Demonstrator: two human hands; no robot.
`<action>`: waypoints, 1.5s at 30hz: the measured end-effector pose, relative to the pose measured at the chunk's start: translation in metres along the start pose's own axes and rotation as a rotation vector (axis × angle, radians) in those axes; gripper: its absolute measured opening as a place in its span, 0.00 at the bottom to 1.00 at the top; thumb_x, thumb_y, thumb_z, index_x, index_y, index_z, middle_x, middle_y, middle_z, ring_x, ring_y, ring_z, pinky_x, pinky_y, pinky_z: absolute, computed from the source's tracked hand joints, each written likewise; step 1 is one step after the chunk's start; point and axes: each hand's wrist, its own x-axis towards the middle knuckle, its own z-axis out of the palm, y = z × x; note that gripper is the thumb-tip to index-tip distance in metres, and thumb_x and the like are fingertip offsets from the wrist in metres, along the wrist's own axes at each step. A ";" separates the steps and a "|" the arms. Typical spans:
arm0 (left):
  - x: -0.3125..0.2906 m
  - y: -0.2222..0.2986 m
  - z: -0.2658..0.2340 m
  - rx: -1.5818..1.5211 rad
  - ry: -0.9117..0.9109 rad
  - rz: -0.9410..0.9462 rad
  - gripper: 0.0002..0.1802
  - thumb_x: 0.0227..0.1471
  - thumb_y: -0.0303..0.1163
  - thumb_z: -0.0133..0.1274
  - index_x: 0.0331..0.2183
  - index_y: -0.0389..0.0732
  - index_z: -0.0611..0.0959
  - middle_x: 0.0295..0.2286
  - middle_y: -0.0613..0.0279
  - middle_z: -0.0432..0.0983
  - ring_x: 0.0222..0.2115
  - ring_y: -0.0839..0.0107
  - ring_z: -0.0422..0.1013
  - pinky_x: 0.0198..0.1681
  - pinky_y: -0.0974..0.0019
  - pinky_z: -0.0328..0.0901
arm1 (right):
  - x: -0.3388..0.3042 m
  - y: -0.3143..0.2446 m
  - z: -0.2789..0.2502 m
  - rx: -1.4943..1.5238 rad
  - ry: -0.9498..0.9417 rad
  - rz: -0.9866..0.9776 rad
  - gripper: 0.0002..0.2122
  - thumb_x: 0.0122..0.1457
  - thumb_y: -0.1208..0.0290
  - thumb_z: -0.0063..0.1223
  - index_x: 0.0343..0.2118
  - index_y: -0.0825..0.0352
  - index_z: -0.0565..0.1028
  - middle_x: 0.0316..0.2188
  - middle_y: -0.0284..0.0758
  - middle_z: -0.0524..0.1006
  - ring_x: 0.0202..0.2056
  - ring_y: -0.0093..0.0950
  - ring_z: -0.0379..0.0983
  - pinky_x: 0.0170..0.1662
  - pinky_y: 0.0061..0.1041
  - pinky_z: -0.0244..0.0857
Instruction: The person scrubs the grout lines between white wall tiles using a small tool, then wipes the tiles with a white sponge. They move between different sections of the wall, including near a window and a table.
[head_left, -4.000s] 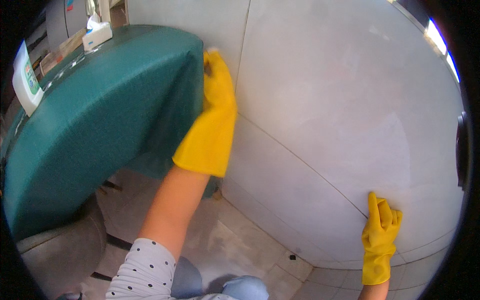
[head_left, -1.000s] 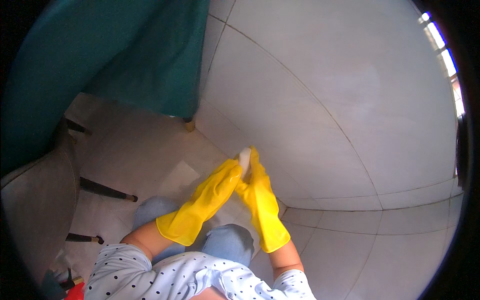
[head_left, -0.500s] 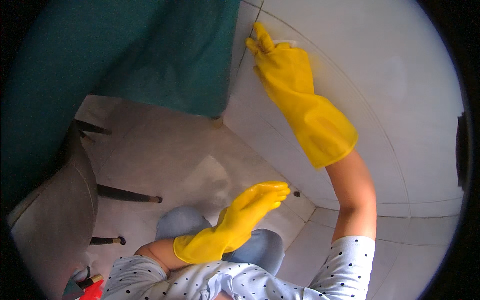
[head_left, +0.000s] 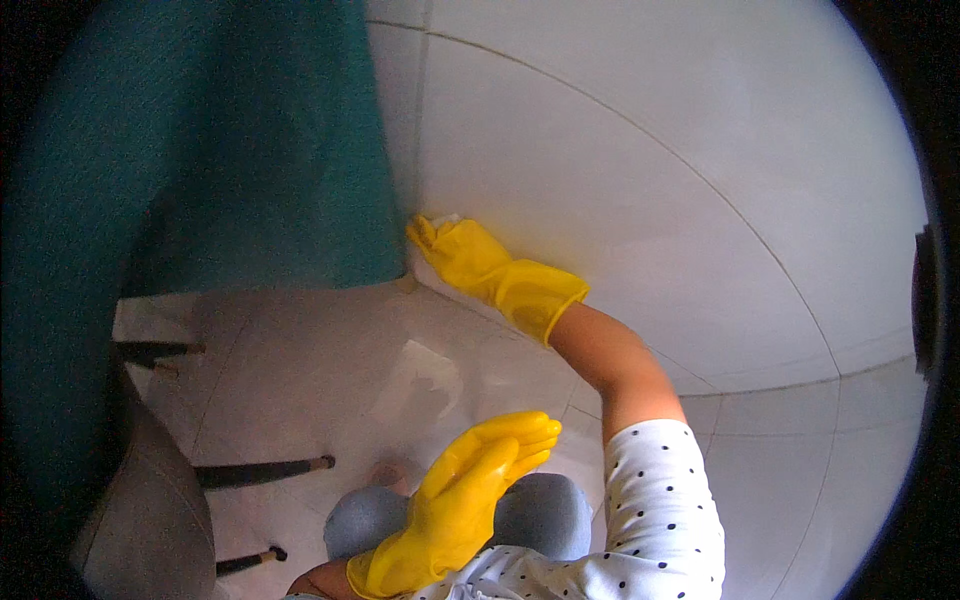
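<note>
My right hand (head_left: 458, 254), in a yellow rubber glove, reaches out to the tiled wall (head_left: 640, 210), low down near the edge of the green cloth (head_left: 250, 200). Under its fingers a bit of a white pad (head_left: 447, 219) shows, pressed to the tiles. Most of the pad is hidden by the glove, so whether it is sponge or folded cloth I cannot tell. My left hand (head_left: 475, 480), gloved in yellow too, hovers over my knees with its fingers stretched out together and nothing in it.
At the left the green cloth hangs down close to the wall. Below it stands a grey chair (head_left: 150, 490) with dark legs (head_left: 265, 472) on the tiled floor (head_left: 300, 370). My knees (head_left: 545, 510) in blue trousers are bent beneath me.
My right hand has moved down the wall with the white pad, toward the floor. My left hand has dropped slightly and turned its fingers more upward. The view has shifted.
</note>
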 end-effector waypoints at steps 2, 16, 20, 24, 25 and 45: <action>0.003 0.008 0.004 -0.006 0.039 -0.059 0.21 0.66 0.30 0.37 0.55 0.29 0.69 0.52 0.40 0.69 0.56 0.52 0.65 0.63 0.51 0.57 | -0.005 0.014 -0.055 0.065 0.095 0.083 0.22 0.57 0.71 0.47 0.56 0.62 0.69 0.52 0.41 0.73 0.37 0.38 0.77 0.38 0.38 0.71; 0.008 -0.008 -0.022 0.171 -0.065 -0.045 0.16 0.64 0.28 0.42 0.50 0.30 0.73 0.50 0.50 0.73 0.51 0.64 0.71 0.57 0.64 0.65 | -0.328 0.065 -0.199 -0.371 1.108 1.210 0.18 0.64 0.71 0.52 0.55 0.70 0.67 0.52 0.45 0.69 0.49 0.37 0.71 0.52 0.30 0.66; 0.016 0.017 -0.018 1.219 -0.368 0.346 0.17 0.66 0.28 0.36 0.51 0.31 0.71 0.49 0.44 0.72 0.51 0.60 0.70 0.58 0.60 0.64 | -0.293 0.072 -0.206 -0.254 1.207 1.146 0.16 0.64 0.71 0.52 0.53 0.68 0.69 0.47 0.40 0.73 0.45 0.31 0.72 0.48 0.26 0.67; 0.013 0.001 -0.012 0.750 -0.189 0.133 0.17 0.65 0.28 0.41 0.52 0.32 0.71 0.50 0.43 0.71 0.50 0.58 0.71 0.58 0.58 0.64 | -0.150 0.073 -0.210 -0.331 1.075 0.638 0.16 0.56 0.79 0.55 0.49 0.66 0.72 0.45 0.42 0.75 0.44 0.39 0.72 0.47 0.34 0.66; 0.014 -0.007 -0.009 0.670 -0.154 0.098 0.17 0.64 0.28 0.42 0.52 0.32 0.71 0.51 0.44 0.71 0.50 0.58 0.71 0.57 0.58 0.65 | -0.128 0.072 -0.198 -0.263 0.965 0.599 0.17 0.54 0.79 0.54 0.48 0.65 0.73 0.42 0.42 0.76 0.40 0.41 0.73 0.43 0.36 0.67; 0.006 -0.026 -0.009 0.952 0.003 0.127 0.22 0.54 0.24 0.58 0.52 0.38 0.75 0.50 0.52 0.72 0.52 0.62 0.71 0.57 0.61 0.65 | -0.310 0.069 -0.214 -0.573 0.763 0.651 0.17 0.55 0.77 0.55 0.49 0.70 0.70 0.42 0.46 0.73 0.37 0.43 0.72 0.41 0.35 0.68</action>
